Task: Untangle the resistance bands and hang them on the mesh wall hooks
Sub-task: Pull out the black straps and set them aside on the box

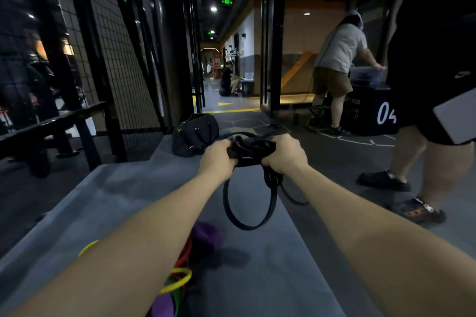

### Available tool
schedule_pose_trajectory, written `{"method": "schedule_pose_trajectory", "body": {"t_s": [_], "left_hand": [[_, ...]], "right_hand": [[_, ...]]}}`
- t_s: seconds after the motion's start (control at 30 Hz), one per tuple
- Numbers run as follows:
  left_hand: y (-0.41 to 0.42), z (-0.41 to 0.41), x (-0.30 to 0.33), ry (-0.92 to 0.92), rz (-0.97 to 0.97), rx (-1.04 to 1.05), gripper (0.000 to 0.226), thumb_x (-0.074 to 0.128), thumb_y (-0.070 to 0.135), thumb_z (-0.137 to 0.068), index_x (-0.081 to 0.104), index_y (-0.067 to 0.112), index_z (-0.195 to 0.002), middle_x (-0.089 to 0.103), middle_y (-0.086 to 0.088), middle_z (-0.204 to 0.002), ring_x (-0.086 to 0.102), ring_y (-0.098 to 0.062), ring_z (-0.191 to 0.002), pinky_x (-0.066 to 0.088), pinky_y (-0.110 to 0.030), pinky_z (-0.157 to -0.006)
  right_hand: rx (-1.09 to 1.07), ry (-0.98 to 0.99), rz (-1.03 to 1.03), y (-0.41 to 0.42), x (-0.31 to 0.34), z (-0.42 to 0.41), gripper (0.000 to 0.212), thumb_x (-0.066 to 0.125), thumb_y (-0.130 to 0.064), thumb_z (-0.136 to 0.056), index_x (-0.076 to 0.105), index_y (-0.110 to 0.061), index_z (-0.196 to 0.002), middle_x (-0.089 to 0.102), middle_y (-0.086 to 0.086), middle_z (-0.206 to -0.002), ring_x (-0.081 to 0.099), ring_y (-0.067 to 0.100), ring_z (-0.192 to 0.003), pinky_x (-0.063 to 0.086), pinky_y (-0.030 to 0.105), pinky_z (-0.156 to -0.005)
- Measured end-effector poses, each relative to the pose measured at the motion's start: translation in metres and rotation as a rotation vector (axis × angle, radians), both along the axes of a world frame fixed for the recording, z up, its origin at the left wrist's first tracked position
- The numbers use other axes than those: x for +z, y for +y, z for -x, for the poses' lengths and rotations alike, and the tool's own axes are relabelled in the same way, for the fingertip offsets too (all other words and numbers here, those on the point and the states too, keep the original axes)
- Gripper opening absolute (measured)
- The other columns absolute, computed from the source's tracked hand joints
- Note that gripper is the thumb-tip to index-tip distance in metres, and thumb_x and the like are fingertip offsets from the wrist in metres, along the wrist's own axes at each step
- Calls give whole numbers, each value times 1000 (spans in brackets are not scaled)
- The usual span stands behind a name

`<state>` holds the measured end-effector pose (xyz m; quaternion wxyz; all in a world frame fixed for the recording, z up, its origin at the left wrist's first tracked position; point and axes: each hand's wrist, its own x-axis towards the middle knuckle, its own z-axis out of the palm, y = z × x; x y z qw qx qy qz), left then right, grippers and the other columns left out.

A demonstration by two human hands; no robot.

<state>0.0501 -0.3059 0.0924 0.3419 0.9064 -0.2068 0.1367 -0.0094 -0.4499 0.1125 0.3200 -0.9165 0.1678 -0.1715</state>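
your left hand (217,159) and right hand (283,153) meet at the centre of the frame, fingers of both curled tight round a bunched black band (251,152), its loops hanging below over the grey mat (257,265). holding it up likely lets the loops fall so you can find the knot. the other bands (180,278), yellow, red and purple, lie heaped at the bottom centre. the mesh wall (110,59) stands upper left; i can't make out its hooks.
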Motion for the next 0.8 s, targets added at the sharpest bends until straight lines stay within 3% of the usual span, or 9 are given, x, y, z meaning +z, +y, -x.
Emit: {"method": "schedule_pose_trajectory", "body": {"t_s": [0.1, 0.2, 0.43, 0.5, 0.63, 0.8], "left_hand": [[1, -39, -3, -39, 11, 4, 30, 62, 13, -84, 60, 15, -114, 61, -9, -119, 56, -29, -110, 47, -34, -90], [7, -74, -18, -43, -24, 26, 31, 59, 16, -85, 60, 15, -116, 63, -10, -119, 56, -29, -111, 47, -33, -90], [13, -132, -91, 86, -151, 6, 45, 57, 17, -90, 49, 13, -134, 58, -12, -129, 54, -26, -118, 40, -24, -94], [11, -141, -115, 175, -195, -21, 47, 60, 17, -89, 49, 12, -134, 56, -11, -132, 54, -25, -119, 40, -25, -99], [4, -145, -139, 275, -257, -44, 50, 62, 21, -87, 47, 14, -135, 51, -8, -137, 51, -24, -122, 40, -29, -104], [8, -138, -140, 268, -253, -39, 45, 62, 24, -87, 51, 18, -130, 55, -5, -133, 53, -23, -120, 43, -33, -103]], "right_hand": [[-3, -53, -35, 1, -7, -43, 27, 72, -16, -73, 65, -12, -99, 63, 8, -89, 62, 30, -88, 47, 32, -68], [3, -77, -72, 7, -28, -87, 25, 72, -15, -74, 63, -9, -96, 66, 10, -91, 64, 30, -84, 52, 34, -67], [-14, 36, -87, 4, -112, -161, 19, 66, -13, -81, 63, -11, -100, 67, 10, -96, 64, 29, -86, 55, 38, -71], [15, 167, 37, 3, -141, -166, 28, 64, -17, -83, 58, -10, -109, 64, 12, -105, 61, 30, -90, 53, 39, -75], [80, 326, 127, 0, -177, -165, 78, 73, -42, -75, 33, -21, -138, 43, 16, -130, 42, 38, -122, 42, 47, -100], [50, 276, 153, -2, -179, -151, 85, 71, -46, -76, 26, -26, -146, 38, 16, -139, 35, 38, -131, 30, 47, -112]]}}
